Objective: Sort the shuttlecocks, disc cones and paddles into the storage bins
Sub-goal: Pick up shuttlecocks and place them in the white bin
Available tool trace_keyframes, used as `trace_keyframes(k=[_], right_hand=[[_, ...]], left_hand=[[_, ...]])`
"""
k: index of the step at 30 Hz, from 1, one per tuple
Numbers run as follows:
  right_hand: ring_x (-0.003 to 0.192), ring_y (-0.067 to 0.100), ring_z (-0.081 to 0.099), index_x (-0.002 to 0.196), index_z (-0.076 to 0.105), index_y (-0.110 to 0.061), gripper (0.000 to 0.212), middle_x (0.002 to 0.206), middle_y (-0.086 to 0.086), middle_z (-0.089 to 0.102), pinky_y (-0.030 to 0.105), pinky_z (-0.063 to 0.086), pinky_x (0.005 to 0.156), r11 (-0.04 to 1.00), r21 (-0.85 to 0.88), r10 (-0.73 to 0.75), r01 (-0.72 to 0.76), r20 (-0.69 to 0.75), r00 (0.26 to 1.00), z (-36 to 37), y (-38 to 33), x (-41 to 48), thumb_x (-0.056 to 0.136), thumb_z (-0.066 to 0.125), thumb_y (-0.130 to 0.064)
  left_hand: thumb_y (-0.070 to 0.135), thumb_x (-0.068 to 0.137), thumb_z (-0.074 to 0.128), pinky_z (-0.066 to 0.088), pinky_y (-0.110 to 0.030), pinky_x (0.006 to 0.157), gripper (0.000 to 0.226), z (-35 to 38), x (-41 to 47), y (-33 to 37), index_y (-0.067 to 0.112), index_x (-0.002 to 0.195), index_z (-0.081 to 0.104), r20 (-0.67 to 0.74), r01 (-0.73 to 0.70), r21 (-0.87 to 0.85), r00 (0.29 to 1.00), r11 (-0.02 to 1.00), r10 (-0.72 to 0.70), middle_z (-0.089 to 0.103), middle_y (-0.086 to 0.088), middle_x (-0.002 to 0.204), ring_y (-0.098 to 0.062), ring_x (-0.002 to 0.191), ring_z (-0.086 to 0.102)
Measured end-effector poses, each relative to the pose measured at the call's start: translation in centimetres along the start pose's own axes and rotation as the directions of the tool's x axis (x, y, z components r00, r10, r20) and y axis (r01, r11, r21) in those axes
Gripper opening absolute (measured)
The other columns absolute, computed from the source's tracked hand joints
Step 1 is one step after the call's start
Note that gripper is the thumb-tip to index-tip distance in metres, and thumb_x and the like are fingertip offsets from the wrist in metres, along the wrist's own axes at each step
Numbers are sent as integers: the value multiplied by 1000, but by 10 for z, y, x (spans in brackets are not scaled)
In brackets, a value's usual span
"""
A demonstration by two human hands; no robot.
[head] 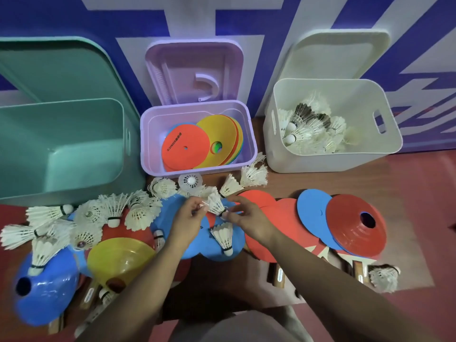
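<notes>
A white shuttlecock [215, 203] sits between my two hands at the middle of the floor. My right hand [246, 219] pinches its cork end, and my left hand [188, 217] pinches its feathers. Several more shuttlecocks [112, 213] lie scattered to the left and in front. Blue, red and yellow disc cones [354, 225] lie around, with wooden paddle handles [277, 275] partly hidden under them. The purple bin [148, 134] holds several flat cones. The white bin [276, 149] holds several shuttlecocks. Nothing shows inside the green bin [61, 191].
Each bin's lid leans open against the blue and white wall behind it. One more shuttlecock [383, 276] lies at the far right by a paddle handle. A yellow cone [121, 257] and a blue cone [42, 287] lie at the lower left.
</notes>
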State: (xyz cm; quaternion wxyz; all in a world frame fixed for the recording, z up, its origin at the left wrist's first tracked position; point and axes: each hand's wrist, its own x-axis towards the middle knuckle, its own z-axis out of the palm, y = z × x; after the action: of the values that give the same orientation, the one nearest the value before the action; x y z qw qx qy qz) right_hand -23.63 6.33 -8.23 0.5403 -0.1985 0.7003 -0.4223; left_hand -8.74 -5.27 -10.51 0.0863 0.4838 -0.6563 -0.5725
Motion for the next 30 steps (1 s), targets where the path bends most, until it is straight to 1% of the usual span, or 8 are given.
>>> trace_keyframes(k=[4,9,13,18,21,23,27,30], right_hand=[[90,15,62,118,62,-23,35,112,0,59,30,52,85,943,-321,-104,87,-37,994,4,10,2,86,74,-31],[110,8,49,125,59,-29,48,123,-2,44,9,36,96,788,-536,-256,304,163,953,-1,18,-9,82,74,-41],[129,26,41,126,60,-35,43,137,7,35,36,40,107,537,-772,-195,338,277,941,4,37,-5,84,70,-33],[107,21,56,91,67,-19,6,119,4,49,29,44,94,650,-698,-231,301,196,953,-7,29,2,89,67,-14],[85,17,59,81,58,-21,20,95,2,59,33,47,80,747,-614,-178,255,184,967,-18,19,0,88,58,-2],[77,17,58,80,58,-14,21,84,5,63,34,48,76,874,-447,-205,191,16,979,-29,5,0,86,52,6],[65,2,49,81,53,-10,16,70,-4,54,15,41,66,964,-73,-266,257,-338,903,-45,-34,-5,95,56,-3],[62,-1,47,84,52,-8,13,70,-4,53,12,39,62,946,-116,-325,304,-296,898,-37,-48,-3,96,57,-5]], left_hand=[[19,93,61,42,-22,84,9,-12,-1,-9,27,92,59,-36,-31,20,999,999,32,57,0,110,-10,99,56],[28,89,61,40,-32,85,8,-21,-8,-5,31,85,55,4,-12,-252,1000,968,14,56,1,95,-14,91,51],[10,97,51,46,-41,89,13,-20,-7,-1,20,89,50,26,32,-498,999,866,-22,55,-4,85,-21,85,57],[0,101,39,55,-46,81,24,-21,-5,5,18,87,47,123,90,-604,992,792,-19,52,-14,86,-30,88,59],[3,101,38,56,-42,71,23,-23,-4,7,19,88,47,150,101,-619,989,779,-9,53,-4,77,-27,82,56],[5,101,41,53,-39,71,24,-26,-3,7,22,87,51,140,88,-607,990,790,-2,46,-3,78,-24,78,50],[22,98,52,43,-35,76,6,-31,-4,8,27,95,52,182,34,-358,983,933,34,43,-7,84,-22,81,45],[21,98,54,42,-31,80,24,-30,-4,13,35,117,49,279,15,-183,960,983,37,56,-6,89,-19,89,54]])
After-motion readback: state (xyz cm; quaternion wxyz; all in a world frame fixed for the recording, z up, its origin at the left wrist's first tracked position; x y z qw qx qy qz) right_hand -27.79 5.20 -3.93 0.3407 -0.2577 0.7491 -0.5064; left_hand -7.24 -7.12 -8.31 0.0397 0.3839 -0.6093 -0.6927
